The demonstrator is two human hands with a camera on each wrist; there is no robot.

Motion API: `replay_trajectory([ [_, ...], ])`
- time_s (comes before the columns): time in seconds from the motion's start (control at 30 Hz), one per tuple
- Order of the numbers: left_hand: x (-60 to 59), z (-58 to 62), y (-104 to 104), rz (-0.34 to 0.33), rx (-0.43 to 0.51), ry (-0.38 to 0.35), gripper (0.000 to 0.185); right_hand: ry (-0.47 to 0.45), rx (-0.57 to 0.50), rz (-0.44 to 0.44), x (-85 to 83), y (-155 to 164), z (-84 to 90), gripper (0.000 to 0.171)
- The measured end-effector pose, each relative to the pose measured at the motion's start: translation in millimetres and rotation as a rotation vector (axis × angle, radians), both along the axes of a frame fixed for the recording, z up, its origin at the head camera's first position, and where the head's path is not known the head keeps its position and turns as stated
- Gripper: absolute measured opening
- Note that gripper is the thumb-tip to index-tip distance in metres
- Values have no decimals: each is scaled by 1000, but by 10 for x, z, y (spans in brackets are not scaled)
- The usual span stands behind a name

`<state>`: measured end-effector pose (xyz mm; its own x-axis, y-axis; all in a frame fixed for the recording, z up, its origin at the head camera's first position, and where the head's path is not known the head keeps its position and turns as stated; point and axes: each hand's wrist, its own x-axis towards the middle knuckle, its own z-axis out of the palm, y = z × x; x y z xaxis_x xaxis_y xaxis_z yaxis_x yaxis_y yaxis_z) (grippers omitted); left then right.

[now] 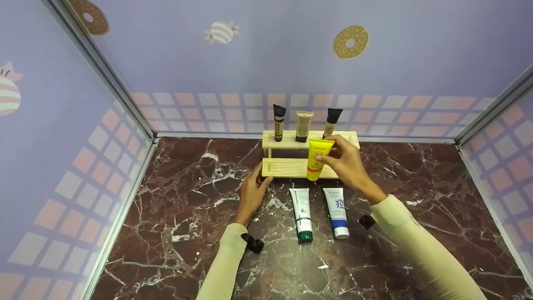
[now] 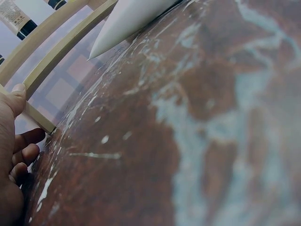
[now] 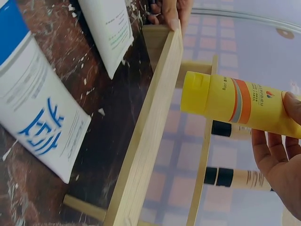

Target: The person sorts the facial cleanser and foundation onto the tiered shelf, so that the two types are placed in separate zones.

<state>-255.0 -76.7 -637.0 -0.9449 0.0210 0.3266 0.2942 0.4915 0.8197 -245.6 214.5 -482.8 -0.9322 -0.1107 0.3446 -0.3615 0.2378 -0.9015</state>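
My right hand (image 1: 333, 155) grips a yellow tube (image 1: 318, 158), cap down, just over the lower shelf of a small two-tier wooden rack (image 1: 287, 167). The right wrist view shows the yellow tube (image 3: 235, 101) held in that hand (image 3: 282, 146) beside the rack's front board (image 3: 146, 136). My left hand (image 1: 261, 174) holds the lower shelf's left end, thumb on the front edge; in the left wrist view the thumb of this hand (image 2: 16, 136) lies along a wooden rail (image 2: 66, 44). Three tubes stand on the top shelf: black-gold (image 1: 278, 122), beige (image 1: 303, 126), black-capped (image 1: 332, 121).
Two white tubes lie on the marble table (image 1: 175, 208) in front of the rack: one with a green cap (image 1: 302, 214), one with a blue band (image 1: 336, 212). Printed walls close the table in at the back and on both sides.
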Motion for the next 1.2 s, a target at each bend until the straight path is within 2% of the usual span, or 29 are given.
replay_trajectory([
  [0.17,1,-9,1,12,-26,-5,63,4,3,15,-36,-114,-13,42],
  [0.67,0,-26,-5,5,3,11,64,15,-2,42,-140,-470,-108,38],
  [0.87,3,-19,-7,-1,16,-16,64,41,33,69,-171,-598,-125,41],
  [1.2,6,-7,-11,-14,19,-27,63,54,31,93,-232,-728,-188,39],
])
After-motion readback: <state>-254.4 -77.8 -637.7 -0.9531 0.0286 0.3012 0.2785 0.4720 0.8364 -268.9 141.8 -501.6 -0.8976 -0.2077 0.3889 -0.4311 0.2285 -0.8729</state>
